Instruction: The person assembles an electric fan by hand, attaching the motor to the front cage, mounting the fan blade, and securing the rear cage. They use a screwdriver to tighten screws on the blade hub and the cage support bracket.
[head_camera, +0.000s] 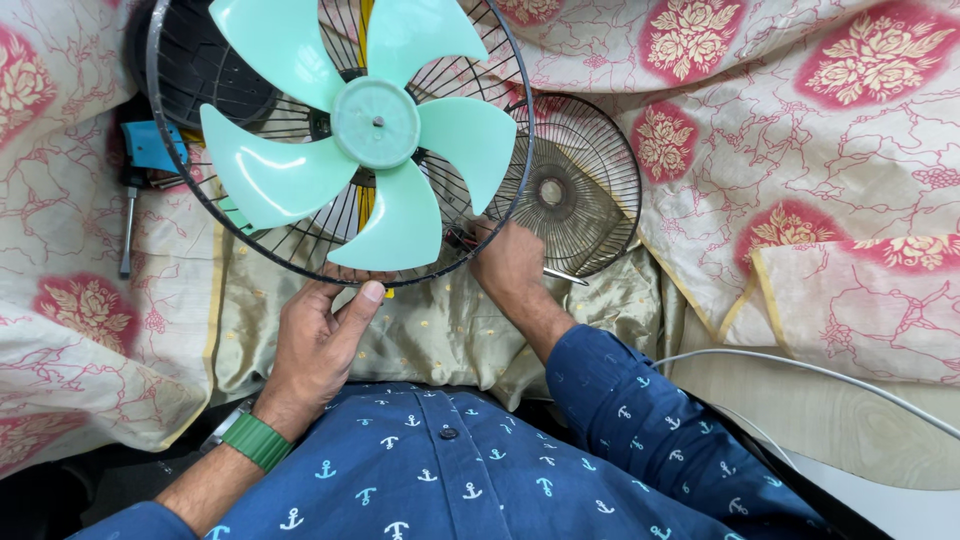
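A fan with mint-green blades (372, 130) sits in a black wire guard (340, 150) right before me. My left hand (318, 345) grips the guard's bottom rim, thumb up against it. My right hand (508, 265) reaches behind the guard's lower right side, shut on a thin metal tool (566, 276) whose tip sticks out to the right. A second, loose wire guard (575, 190) lies flat on the cloth to the right, partly behind the fan.
A floral cream and red cloth (800, 150) covers the surface. A blue-handled tool (148, 150) and a screwdriver (127, 230) lie at the left. A white cable (800, 368) runs across the lower right.
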